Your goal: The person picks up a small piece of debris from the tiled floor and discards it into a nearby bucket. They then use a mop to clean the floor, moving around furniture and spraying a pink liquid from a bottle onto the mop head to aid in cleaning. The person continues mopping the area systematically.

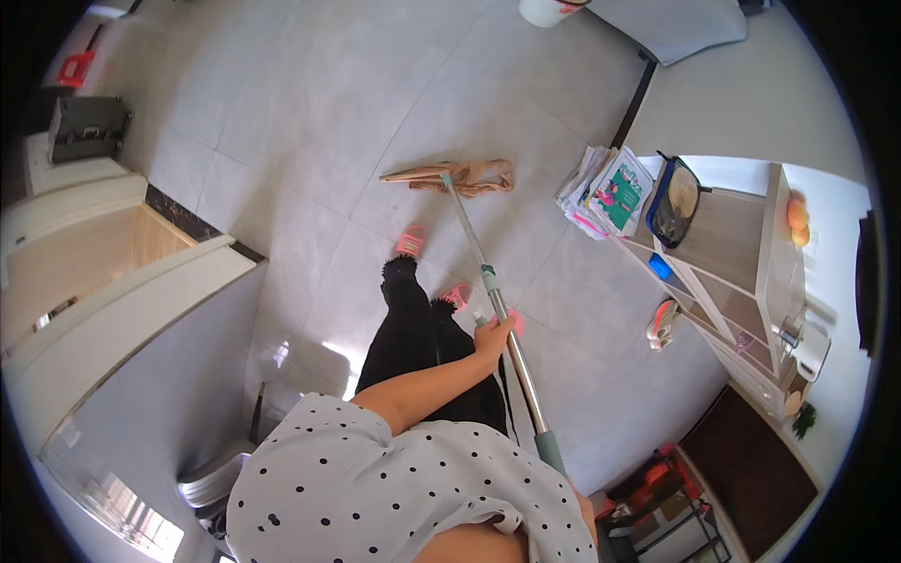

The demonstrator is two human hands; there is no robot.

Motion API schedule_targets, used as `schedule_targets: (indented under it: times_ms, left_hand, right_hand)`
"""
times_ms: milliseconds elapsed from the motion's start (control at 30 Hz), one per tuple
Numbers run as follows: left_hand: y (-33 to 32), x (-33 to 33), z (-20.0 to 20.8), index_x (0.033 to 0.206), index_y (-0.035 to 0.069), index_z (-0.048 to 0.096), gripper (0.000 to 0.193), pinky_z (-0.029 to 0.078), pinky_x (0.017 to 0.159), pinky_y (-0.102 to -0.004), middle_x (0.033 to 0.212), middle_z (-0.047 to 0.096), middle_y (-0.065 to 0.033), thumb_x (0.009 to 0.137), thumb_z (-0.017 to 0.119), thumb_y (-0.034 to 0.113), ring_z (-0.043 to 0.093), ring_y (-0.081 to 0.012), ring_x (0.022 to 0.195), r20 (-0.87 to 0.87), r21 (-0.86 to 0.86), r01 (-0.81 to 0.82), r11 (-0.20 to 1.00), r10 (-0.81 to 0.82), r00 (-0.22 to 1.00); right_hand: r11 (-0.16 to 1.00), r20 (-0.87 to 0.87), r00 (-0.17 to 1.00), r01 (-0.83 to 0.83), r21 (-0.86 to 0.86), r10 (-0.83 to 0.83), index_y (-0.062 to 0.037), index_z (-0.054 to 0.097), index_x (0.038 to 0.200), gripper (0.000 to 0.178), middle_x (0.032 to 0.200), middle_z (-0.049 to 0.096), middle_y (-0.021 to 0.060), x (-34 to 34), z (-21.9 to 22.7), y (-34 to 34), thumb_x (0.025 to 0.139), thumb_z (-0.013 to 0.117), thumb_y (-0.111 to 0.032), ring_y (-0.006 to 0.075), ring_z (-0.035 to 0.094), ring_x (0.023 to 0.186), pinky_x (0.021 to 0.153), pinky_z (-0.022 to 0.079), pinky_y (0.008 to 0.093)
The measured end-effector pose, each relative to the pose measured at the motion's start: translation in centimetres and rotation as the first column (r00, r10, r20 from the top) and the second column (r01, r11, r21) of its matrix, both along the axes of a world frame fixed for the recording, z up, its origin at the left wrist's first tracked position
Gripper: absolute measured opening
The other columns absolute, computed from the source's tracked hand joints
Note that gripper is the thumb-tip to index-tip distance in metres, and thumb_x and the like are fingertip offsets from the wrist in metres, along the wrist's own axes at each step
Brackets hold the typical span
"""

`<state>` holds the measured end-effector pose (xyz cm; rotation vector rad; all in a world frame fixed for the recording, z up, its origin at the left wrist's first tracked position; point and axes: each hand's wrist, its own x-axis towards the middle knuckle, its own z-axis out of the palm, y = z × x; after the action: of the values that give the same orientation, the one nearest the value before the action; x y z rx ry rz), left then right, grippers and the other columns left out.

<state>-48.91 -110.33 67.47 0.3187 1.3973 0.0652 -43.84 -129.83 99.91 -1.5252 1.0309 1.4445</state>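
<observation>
Mop pole point(525, 375) sits clasped in your left grip point(495, 336); its brown cloth point(467, 187) lies on the floor point(310, 122) ahead and slightly left, lengthwise across the pole. Your right grip's state, I cannot tell.

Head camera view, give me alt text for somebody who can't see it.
A person's left hand grips a long metal pole with a tan cloth at its far end, on a grey tiled floor, seen from above. Also visible are a dotted white top, black trousers, pink slippers and, at the right, a shelf unit.
</observation>
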Motion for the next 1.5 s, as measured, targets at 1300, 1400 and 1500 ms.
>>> schedule_targets:
  times_ms: [1300, 1400, 1500]
  left_hand:
    - [-5.0, -6.6, 0.0, 0.094, 0.007, 0.057, 0.035, 0.038, 0.088, -0.0393, 0.109, 0.044, -0.0223, 0.066, 0.063, 0.026, 0.047, -0.0372, 0.1, -0.417, -0.049, 0.88, 0.473, -0.81, 0.412]
    - [-5.7, -7.6, -1.1, 0.092, 0.008, 0.057, 0.034, 0.042, 0.078, -0.0379, 0.089, 0.054, -0.0141, 0.065, 0.067, 0.024, 0.05, -0.0299, 0.088, -0.399, 0.1, 0.884, 0.456, -0.796, 0.455]
    - [-5.5, -6.7, -8.0, 0.091, 0.004, 0.055, 0.031, 0.046, 0.062, -0.034, 0.078, 0.055, -0.0111, 0.068, 0.067, 0.021, 0.054, -0.0248, 0.07, -0.356, 0.23, 0.815, 0.532, -0.734, 0.579]
  right_hand:
    - [0.944, -0.051, 0.944, 0.321, -0.08, -0.325, -0.0152, 0.023, 0.135, 0.052, 0.084, 0.051, 0.0077, -14.7, -6.1, -0.2, 0.089, 0.046, -0.02, 0.0094, 0.043, 0.053, 0.044, 0.036, 0.0207]
    - [0.906, -0.059, 0.904, 0.423, -0.01, -0.423, -0.015, 0.023, 0.135, 0.051, 0.084, 0.051, 0.0081, -14.8, -5.7, -0.1, 0.089, 0.046, -0.021, 0.0095, 0.044, 0.054, 0.045, 0.037, 0.0211]
    - [0.837, -0.098, 0.847, 0.532, 0.129, -0.523, -0.0148, 0.024, 0.134, 0.051, 0.085, 0.051, 0.0084, -13.6, -6.8, 1.5, 0.089, 0.046, -0.021, 0.0097, 0.044, 0.054, 0.045, 0.037, 0.0215]
